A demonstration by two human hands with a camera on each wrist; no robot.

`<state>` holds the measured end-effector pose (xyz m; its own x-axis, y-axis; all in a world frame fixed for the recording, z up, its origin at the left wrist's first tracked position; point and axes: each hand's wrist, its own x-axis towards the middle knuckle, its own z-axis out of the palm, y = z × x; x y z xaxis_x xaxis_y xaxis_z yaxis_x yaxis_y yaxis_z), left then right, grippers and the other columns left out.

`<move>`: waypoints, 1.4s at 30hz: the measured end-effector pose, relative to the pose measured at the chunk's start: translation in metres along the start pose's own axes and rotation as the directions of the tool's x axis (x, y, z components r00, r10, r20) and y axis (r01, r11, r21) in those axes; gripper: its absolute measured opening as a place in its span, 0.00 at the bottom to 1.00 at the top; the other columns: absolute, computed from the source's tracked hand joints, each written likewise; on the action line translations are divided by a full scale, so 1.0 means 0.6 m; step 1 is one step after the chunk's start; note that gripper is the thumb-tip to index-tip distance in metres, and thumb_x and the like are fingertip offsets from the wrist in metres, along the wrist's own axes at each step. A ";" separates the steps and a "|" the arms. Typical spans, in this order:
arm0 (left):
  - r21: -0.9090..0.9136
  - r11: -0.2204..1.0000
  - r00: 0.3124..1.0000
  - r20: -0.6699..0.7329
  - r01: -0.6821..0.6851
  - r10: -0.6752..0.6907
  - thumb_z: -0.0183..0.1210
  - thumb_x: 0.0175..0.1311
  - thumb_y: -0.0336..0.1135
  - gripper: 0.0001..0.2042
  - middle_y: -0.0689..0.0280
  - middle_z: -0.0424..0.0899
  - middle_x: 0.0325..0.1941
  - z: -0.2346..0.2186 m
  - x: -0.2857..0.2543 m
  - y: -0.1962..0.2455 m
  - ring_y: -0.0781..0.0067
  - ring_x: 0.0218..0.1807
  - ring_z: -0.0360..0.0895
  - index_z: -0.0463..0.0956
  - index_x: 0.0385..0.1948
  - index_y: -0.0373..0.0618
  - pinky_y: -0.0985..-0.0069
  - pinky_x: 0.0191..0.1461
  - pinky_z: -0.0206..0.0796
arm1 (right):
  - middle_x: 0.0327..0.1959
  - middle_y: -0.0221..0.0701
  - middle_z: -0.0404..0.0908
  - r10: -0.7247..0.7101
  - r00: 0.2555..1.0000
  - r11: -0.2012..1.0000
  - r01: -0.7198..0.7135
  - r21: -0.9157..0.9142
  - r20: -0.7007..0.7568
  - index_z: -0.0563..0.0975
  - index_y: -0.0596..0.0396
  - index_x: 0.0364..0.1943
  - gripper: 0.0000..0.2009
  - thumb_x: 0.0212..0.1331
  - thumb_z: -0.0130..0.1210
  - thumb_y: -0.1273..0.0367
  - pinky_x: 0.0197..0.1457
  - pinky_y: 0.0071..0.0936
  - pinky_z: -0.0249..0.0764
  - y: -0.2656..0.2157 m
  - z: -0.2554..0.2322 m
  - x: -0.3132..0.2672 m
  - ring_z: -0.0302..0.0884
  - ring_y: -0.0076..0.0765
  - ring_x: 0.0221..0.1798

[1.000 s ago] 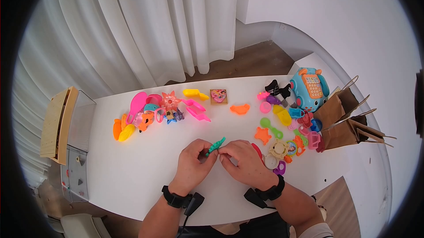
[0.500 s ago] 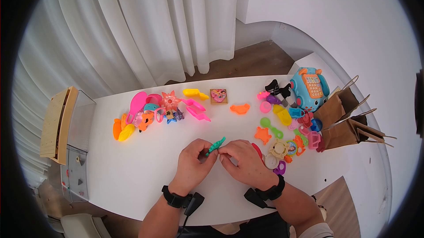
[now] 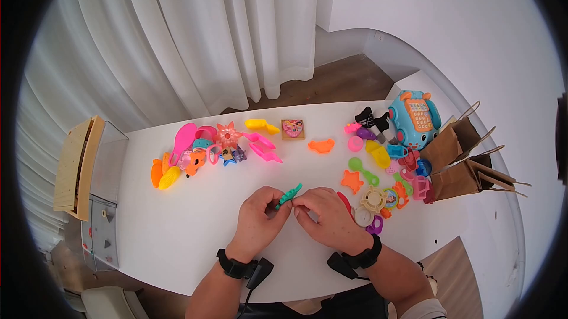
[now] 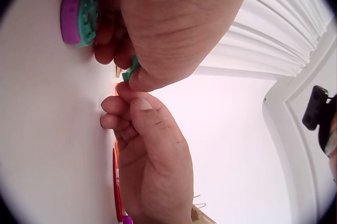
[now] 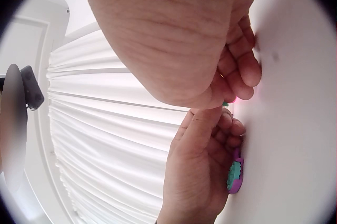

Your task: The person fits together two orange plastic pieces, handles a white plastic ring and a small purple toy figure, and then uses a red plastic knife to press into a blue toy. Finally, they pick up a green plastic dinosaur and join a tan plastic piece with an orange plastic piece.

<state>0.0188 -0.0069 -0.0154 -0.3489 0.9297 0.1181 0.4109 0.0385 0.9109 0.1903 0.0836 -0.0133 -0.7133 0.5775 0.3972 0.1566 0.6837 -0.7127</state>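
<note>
Over the front middle of the table, my left hand [image 3: 259, 217] pinches a small green toy [image 3: 290, 195] with a bumpy edge, between thumb and fingers. Thumb and fingertips of my right hand [image 3: 328, 215] pinch its near right end. Most of the toy is hidden by the fingers in both wrist views. On the tabletop beside the left hand lies a purple and teal toy piece [image 4: 79, 16], which shows in both wrist views but is hidden in the head view. A red toy [image 3: 345, 202] pokes out beyond my right hand.
Toys lie in a group at the back left, including a pink paddle [image 3: 186, 136] and a yellow corn toy [image 3: 170, 177]. Several others spread at the right, with a beige ring [image 3: 373, 199]. Behind them stand a blue toy phone [image 3: 416, 119] and paper bags [image 3: 452, 162].
</note>
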 end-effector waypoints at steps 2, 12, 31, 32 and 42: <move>0.004 1.000 1.000 0.000 -0.001 0.001 0.68 0.64 0.27 0.06 0.63 0.83 0.34 0.000 0.000 0.001 0.73 0.33 0.80 0.80 0.38 0.40 0.76 0.38 0.75 | 0.32 0.33 0.82 -0.003 1.000 1.000 0.003 -0.004 -0.006 0.79 0.54 0.40 0.06 0.60 0.62 0.74 0.54 0.45 0.73 0.000 0.000 0.000 0.82 0.46 0.41; -0.008 1.000 1.000 0.002 0.011 -0.011 0.67 0.65 0.28 0.06 0.64 0.83 0.33 0.000 0.000 0.002 0.74 0.33 0.79 0.80 0.38 0.39 0.76 0.38 0.74 | 0.33 0.33 0.83 0.017 1.000 1.000 -0.017 -0.001 0.014 0.79 0.54 0.41 0.06 0.60 0.62 0.74 0.54 0.45 0.73 -0.001 -0.002 0.000 0.82 0.46 0.41; -0.221 0.968 0.990 0.102 0.120 -0.099 0.62 0.75 0.31 0.06 0.78 0.76 0.26 -0.007 -0.002 0.001 0.93 0.26 0.66 0.78 0.35 0.41 0.85 0.27 0.57 | 0.47 0.31 0.82 0.158 0.986 0.985 -0.162 0.064 0.061 0.70 0.53 0.68 0.31 0.59 0.68 0.70 0.57 0.38 0.73 -0.020 -0.006 0.000 0.82 0.33 0.40; -0.221 0.968 0.990 0.103 0.120 -0.099 0.62 0.75 0.31 0.06 0.78 0.76 0.26 -0.007 -0.002 0.001 0.93 0.26 0.66 0.78 0.35 0.41 0.85 0.27 0.57 | 0.46 0.31 0.82 0.134 0.988 0.989 -0.138 0.045 0.073 0.71 0.52 0.66 0.31 0.58 0.70 0.68 0.56 0.37 0.73 -0.019 -0.006 0.001 0.82 0.33 0.40; -0.269 0.952 0.979 0.177 0.143 -0.097 0.60 0.77 0.34 0.10 0.78 0.73 0.25 -0.015 -0.003 0.000 0.92 0.25 0.65 0.77 0.32 0.41 0.84 0.27 0.58 | 0.42 0.29 0.86 0.099 0.992 0.995 -0.100 0.010 0.072 0.78 0.52 0.56 0.23 0.58 0.73 0.64 0.58 0.37 0.74 -0.006 0.003 -0.006 0.85 0.32 0.41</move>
<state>0.0118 -0.0118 -0.0119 -0.2326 0.9716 -0.0432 0.1147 0.0715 0.9908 0.1912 0.0781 -0.0130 -0.7420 0.6082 0.2820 0.2201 0.6184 -0.7544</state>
